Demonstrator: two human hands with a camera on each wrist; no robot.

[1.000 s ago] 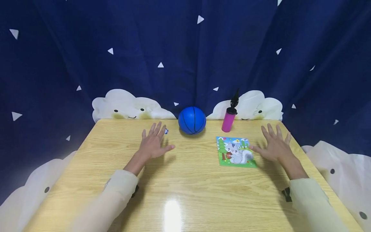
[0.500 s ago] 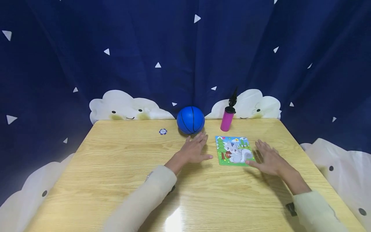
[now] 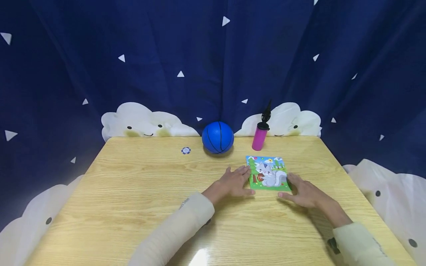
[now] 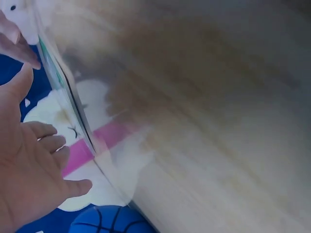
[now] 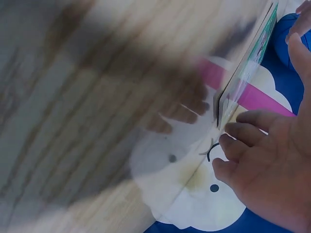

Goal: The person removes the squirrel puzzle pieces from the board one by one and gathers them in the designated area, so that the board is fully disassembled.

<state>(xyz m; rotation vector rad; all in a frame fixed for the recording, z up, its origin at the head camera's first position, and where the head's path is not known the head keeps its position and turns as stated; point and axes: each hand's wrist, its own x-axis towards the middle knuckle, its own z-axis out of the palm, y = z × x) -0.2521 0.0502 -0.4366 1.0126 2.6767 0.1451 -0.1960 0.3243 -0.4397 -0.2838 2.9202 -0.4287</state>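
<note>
Right of centre in the head view, a thin, squarish picture board (image 3: 269, 173) lies flat on the wooden table (image 3: 133, 177), printed with a grey squirrel, green trees, blue sky and green ground. The left hand (image 3: 235, 181) and right hand (image 3: 305, 192) flank its sides, fingers extended, thumbs spread, neither pinching; I cannot tell whether they touch it.

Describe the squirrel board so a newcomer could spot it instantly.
On the wooden table, find the pink pump standing near the far edge. The squirrel board lies just nearer the viewer. Its flat, square cartoon print sets it apart from the tall pump and blue basketball.
</note>
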